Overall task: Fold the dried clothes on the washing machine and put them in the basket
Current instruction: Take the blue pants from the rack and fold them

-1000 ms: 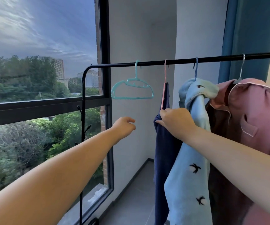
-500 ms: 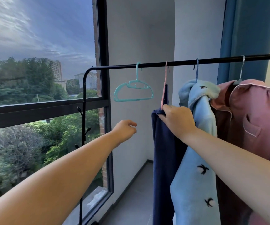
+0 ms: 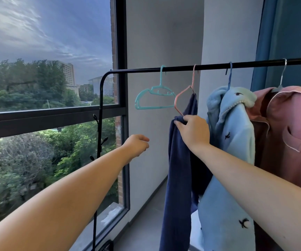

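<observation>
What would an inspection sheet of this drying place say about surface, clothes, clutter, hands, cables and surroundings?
Surface: black rail carries four hangers.
Job's things: navy garment on tilted pink hanger; light blue garment on blue hanger; pink garment on silver hanger.
Clutter: teal hanger, bare.
Hands: right hand grips navy garment's top; left hand holds nothing, fingers loosely curled.
Cables: nothing seen.
Surroundings: window at left, blue curtain at right, grey floor.

The right edge is cropping the pink garment point(image 3: 290, 115); the bottom edge is cropping the navy garment point(image 3: 176, 178).
</observation>
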The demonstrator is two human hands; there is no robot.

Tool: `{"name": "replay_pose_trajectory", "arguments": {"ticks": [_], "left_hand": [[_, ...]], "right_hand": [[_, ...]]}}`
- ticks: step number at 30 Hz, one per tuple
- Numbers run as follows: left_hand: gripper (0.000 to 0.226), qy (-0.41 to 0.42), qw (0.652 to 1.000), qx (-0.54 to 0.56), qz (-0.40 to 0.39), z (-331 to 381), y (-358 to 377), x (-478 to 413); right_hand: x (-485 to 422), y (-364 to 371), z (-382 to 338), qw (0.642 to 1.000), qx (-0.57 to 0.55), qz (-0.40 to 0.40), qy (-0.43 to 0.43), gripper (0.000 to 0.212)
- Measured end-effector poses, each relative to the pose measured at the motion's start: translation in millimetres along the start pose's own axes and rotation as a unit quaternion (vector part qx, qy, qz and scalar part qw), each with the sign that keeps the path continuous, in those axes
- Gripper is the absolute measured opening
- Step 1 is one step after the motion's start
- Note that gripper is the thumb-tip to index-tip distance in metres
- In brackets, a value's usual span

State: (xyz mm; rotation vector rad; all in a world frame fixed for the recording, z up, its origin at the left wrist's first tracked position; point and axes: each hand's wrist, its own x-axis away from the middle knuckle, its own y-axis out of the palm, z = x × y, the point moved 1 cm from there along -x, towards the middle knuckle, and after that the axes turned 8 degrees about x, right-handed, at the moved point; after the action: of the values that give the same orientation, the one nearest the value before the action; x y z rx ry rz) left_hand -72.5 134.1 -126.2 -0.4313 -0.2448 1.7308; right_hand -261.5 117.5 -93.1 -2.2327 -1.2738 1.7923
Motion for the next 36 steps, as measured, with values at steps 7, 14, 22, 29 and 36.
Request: {"name": "replay_pose_trajectory", "arguments": {"ticks": [7,14,22,29,36], "left_hand": [[0.032,-0.012,1.000,-0.004,0.007,-10,-2,-1],[0.033,-0.005,1.000,-0.011,-0.006,-4,14,6],[0.027,0.064,0.996,0.065,0.019,25,17,4],[0.024,0.067,0.997,0.008,0.026,32,22,2],[0.024,0.040,0.999,-0.025,-0.005,18,25,13]], "right_hand": [[20,8,8,0.990,-0.089,0.060,0.091,0.050],[18,6,24,0.988,0.134,-0.062,-0.040,0.024],[26,-1,38,0.911,0.339,-0.150,-0.180,0.037],[23,14,56,0.973,0.131,-0.183,0.047,0.036],[21,19,24,0.957,0.012,-0.259,0.131,0.042]]}}
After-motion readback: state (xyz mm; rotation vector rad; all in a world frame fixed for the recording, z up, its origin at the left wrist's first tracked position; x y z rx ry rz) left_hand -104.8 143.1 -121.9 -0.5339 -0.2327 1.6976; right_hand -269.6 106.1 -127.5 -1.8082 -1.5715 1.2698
